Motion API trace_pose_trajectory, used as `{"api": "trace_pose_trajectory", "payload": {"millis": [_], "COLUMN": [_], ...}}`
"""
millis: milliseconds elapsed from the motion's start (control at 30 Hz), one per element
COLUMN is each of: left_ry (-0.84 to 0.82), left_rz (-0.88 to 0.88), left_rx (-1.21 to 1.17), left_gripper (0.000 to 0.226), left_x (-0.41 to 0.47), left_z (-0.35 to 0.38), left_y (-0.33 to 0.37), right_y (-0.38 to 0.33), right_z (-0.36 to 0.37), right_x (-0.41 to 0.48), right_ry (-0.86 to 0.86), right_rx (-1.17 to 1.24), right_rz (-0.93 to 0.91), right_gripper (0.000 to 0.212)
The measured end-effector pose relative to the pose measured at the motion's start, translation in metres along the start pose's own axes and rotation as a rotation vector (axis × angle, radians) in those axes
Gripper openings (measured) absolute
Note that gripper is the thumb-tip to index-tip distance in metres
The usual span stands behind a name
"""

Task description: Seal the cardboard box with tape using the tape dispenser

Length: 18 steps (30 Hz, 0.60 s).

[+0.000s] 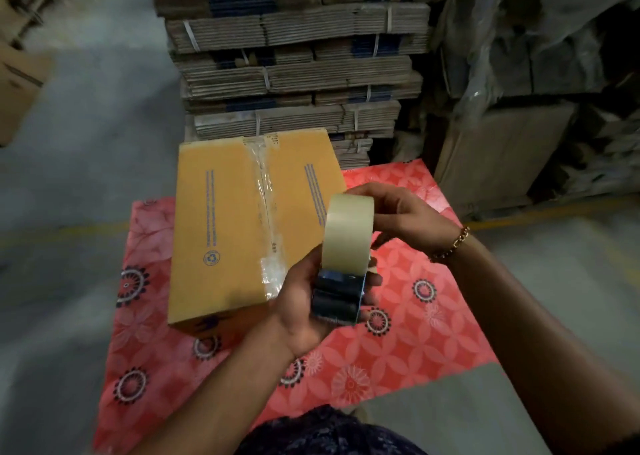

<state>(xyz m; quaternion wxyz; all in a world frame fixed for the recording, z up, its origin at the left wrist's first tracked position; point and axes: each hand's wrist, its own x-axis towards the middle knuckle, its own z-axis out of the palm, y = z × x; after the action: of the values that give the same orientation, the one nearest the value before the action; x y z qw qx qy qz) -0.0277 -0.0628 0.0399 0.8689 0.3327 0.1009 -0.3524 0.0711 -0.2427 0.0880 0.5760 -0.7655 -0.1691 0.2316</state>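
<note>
A closed yellow-brown cardboard box (225, 226) lies on a red patterned mat (398, 333). A strip of clear tape (265, 198) runs along its top centre seam. Just right of the box, above the mat, my left hand (301, 312) grips the dark blue body of the tape dispenser (337, 298) from below. The dispenser carries a roll of clear tape (348, 233) standing upright. My right hand (405, 215), with a gold bracelet at the wrist, has its fingers on the top and far side of the roll.
Tall stacks of strapped flat cardboard (294, 63) rise right behind the box. Plastic-wrapped cartons (540, 73) stand at the back right, and another carton (20, 84) at the far left. Grey concrete floor (79, 177) surrounds the mat.
</note>
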Motion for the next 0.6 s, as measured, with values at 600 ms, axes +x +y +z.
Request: {"api": "trace_pose_trajectory", "payload": {"millis": [600], "left_ry": [0.450], "left_rz": [0.709], "left_rx": [0.053], "left_gripper": [0.060], "left_x": [0.037], "left_z": [0.091], "left_y": [-0.014], "right_y": [0.031], "right_z": [0.046], "right_x": [-0.105], "right_ry": [0.173], "right_rx": [0.670], "right_rz": [0.156], "right_gripper": [0.030]}}
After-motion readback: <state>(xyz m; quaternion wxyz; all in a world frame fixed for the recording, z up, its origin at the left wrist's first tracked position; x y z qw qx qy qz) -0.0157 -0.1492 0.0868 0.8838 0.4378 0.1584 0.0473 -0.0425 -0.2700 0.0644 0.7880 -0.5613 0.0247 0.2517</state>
